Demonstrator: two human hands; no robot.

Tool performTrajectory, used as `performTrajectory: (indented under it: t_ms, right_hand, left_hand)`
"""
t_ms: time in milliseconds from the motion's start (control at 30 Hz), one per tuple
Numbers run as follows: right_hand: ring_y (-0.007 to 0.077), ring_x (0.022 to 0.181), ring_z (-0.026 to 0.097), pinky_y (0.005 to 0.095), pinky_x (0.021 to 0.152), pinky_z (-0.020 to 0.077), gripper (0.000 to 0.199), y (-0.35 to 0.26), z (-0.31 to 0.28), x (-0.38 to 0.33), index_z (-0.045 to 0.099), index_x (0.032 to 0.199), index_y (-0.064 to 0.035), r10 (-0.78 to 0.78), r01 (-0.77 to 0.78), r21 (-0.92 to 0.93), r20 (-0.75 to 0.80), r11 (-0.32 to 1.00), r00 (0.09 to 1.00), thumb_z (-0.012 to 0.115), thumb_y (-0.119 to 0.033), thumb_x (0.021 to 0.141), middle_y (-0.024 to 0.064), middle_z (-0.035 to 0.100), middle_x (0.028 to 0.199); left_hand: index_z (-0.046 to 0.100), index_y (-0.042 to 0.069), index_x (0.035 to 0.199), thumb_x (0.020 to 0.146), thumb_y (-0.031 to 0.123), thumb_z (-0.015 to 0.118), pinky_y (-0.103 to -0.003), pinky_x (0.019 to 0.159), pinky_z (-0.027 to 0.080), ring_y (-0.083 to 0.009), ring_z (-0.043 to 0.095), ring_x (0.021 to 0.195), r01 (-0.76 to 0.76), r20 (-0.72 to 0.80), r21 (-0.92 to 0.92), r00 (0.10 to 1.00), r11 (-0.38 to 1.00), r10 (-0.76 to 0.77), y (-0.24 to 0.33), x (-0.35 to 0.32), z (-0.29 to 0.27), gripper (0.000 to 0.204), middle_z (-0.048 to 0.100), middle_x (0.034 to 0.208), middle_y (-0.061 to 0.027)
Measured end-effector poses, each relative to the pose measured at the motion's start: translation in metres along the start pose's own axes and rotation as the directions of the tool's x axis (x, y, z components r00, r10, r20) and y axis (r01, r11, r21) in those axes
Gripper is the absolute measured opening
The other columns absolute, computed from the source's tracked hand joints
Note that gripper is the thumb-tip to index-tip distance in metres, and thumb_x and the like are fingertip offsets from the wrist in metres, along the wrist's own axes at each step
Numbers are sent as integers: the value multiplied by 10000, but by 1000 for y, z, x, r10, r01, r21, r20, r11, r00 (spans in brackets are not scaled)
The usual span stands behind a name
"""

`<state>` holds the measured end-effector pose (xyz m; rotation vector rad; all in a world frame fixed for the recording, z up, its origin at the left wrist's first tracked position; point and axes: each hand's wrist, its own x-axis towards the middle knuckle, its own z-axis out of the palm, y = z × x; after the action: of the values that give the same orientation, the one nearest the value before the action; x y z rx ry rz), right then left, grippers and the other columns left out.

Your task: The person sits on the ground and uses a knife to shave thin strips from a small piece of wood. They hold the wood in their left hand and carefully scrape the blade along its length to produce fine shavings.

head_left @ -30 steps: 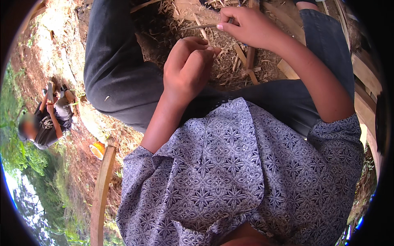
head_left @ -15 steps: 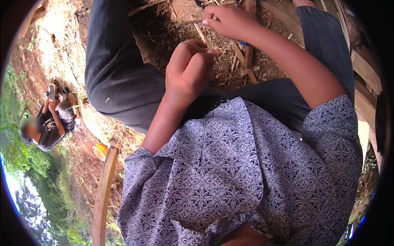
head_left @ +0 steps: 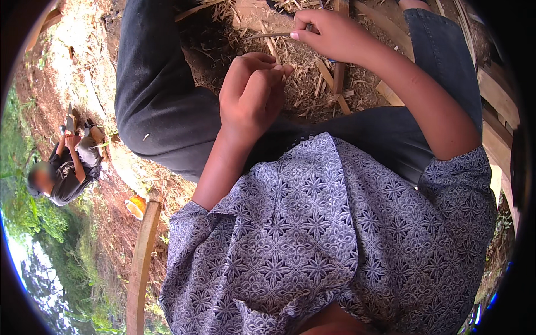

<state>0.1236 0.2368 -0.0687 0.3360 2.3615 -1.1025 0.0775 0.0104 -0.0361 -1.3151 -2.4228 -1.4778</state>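
My left hand (head_left: 248, 97) is closed, with its fingers curled in above my lap. What it grips, if anything, is hidden behind the fingers. Farther away and to the right, my right hand (head_left: 335, 36) is closed around one end of a thin grey-brown strip (head_left: 265, 36). The strip points left, above the shavings and beyond my left hand. I cannot tell whether it is a blade or wood. The two hands are apart. Pale wood shavings (head_left: 298, 89) and slivers cover the ground between my legs.
A reddish-brown wooden bar (head_left: 339, 75) lies just beyond my right forearm. Boards (head_left: 499, 100) are stacked at the right edge. A wooden post (head_left: 142, 262) rises at the left, near an orange-and-white object (head_left: 135, 206). Another person (head_left: 70, 173) sits at the far left.
My right hand has moved right and slightly nearer, carrying the thin strip with it. My left hand has shifted slightly left. The other person's hands have moved a little.
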Motion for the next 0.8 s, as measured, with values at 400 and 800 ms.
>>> performTrajectory:
  t_ms: [400,800]
  right_hand:
    - [275,695,673,439,646,510,262,15,29,27,661,1025,-137,-17,6,-92,-127,996,992,634,-397,1011,88,677,768]
    - [125,632,574,352,588,428,250,20,29,5,631,997,-96,52,-43,98,-87,994,995,657,-344,1022,51,594,678]
  left_hand:
    - [651,33,911,756,-71,843,-336,643,576,-263,714,828,23,39,-22,999,1000,-22,6,0,3,268,651,879,-122]
    - [631,35,901,772,-50,861,-318,613,581,-243,727,813,4,13,-10,1000,1000,-4,0,-2,2,277,669,870,-117]
